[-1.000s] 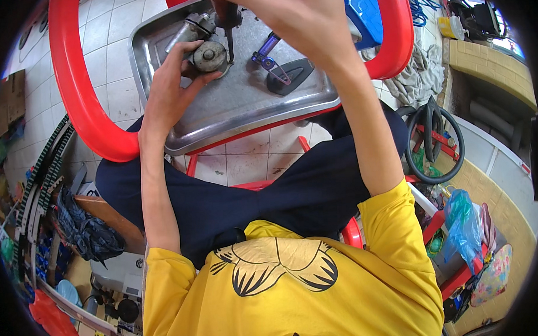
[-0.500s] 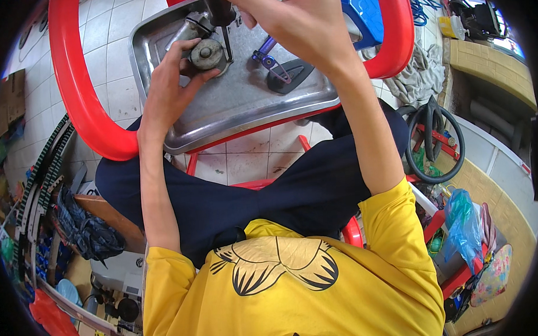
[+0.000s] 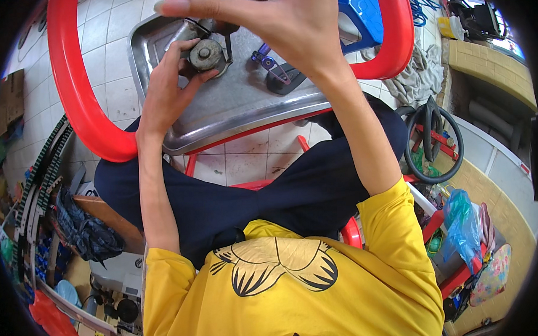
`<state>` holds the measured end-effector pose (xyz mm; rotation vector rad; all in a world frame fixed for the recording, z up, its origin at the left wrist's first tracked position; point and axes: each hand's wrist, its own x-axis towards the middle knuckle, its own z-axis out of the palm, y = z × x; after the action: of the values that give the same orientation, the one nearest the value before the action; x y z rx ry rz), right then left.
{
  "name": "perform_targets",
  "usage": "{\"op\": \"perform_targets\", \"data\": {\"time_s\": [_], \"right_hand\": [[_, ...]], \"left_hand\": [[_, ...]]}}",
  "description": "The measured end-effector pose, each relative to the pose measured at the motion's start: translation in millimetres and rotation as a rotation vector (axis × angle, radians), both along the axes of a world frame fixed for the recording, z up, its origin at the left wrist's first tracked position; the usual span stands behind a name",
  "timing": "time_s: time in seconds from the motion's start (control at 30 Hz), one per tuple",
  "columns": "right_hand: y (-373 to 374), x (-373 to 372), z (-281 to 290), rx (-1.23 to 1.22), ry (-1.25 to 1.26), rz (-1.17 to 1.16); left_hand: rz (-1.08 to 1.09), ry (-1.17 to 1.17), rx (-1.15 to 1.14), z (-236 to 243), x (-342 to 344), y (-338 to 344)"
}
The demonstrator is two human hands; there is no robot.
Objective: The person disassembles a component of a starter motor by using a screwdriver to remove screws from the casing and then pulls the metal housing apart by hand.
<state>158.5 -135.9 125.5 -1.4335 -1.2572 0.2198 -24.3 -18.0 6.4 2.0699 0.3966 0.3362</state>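
My left hand (image 3: 174,82) grips a round grey metal part (image 3: 204,56) with a raised knob in its middle, the thumb at its lower edge and the fingers at its upper left. The part sits over a steel tray (image 3: 202,135), next to a silvery metal cylinder (image 3: 184,33). A dark upright piece (image 3: 228,45) stands just right of the round part. My right hand (image 3: 300,30) is above the tray at the top edge, its thumb stretched out to the left. Its other fingers are mostly out of the picture. Beneath that thumb, the dark piece's upper end is hidden.
A purple metal piece with a thin loop (image 3: 267,61) and a dark flat pointed piece (image 3: 286,78) lie in the tray. Red curved plastic arms (image 3: 70,86) flank it. A blue plastic stool (image 3: 361,16) stands far right. A black hose (image 3: 435,177) hangs at right.
My right hand has shifted, and its thumb now reaches out left across the dark piece's upper part. My left hand keeps its grip on the round part with hardly any movement.
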Motion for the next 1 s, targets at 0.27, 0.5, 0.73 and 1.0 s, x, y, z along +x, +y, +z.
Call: {"op": "perform_targets", "data": {"time_s": [0.27,0.5,0.73,1.0], "right_hand": [[7.6,11.2,-21.7,0.045,0.228,0.054],[-0.9,24.8,-5.5,-0.093,-0.023,0.178],[3.4,2.7,-2.6,-0.041,0.323,-0.015],[-4.5,7.5,23.2,-0.245,0.198,0.052]], "left_hand": [[0.001,0.032,0.035,0.3,0.1,0.5],[-0.012,0.020,0.043,-0.4,-0.1,1.6],[-0.016,0.042,0.061,1.7,1.9,-0.4],[0.000,0.054,0.053,1.2,0.5,1.5]]}}
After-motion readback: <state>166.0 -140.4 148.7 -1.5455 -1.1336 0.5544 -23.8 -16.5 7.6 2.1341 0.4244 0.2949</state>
